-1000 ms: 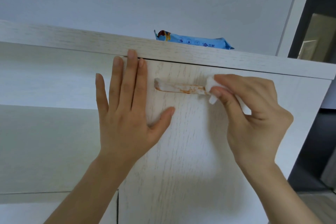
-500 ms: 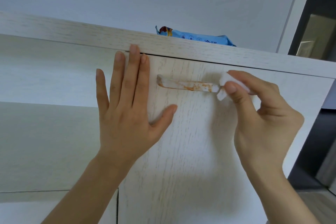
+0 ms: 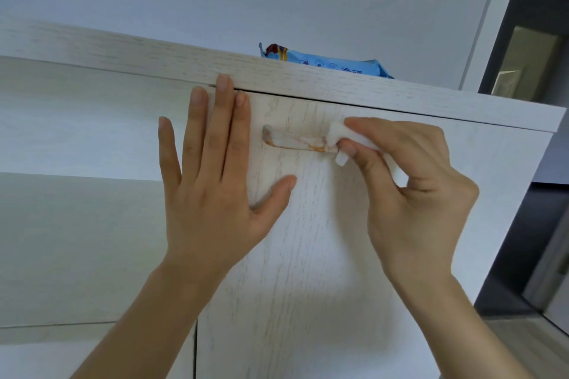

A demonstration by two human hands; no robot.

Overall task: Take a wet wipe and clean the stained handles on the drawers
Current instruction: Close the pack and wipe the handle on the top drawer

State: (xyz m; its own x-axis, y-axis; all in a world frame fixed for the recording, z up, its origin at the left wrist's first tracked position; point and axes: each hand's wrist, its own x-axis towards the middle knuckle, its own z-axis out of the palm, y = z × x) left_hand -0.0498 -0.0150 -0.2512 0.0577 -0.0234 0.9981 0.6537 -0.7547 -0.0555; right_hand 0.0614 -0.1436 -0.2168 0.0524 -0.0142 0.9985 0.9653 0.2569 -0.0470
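Head view, looking up at a pale wood-grain drawer front point(image 3: 308, 255). Left hand point(image 3: 212, 194) lies flat on the panel, fingers spread, holding nothing; middle fingertip reaches the top board's point(image 3: 123, 52) edge. Handle point(image 3: 292, 140) sits just right of the left index finger, streaked orange-brown along its length. Right hand point(image 3: 412, 191) pinches a folded white wet wipe point(image 3: 338, 135) between thumb and forefinger, pressed against the handle's right end. Blue wipe packet point(image 3: 326, 63) rests on the top board, above the handle, apart from both hands
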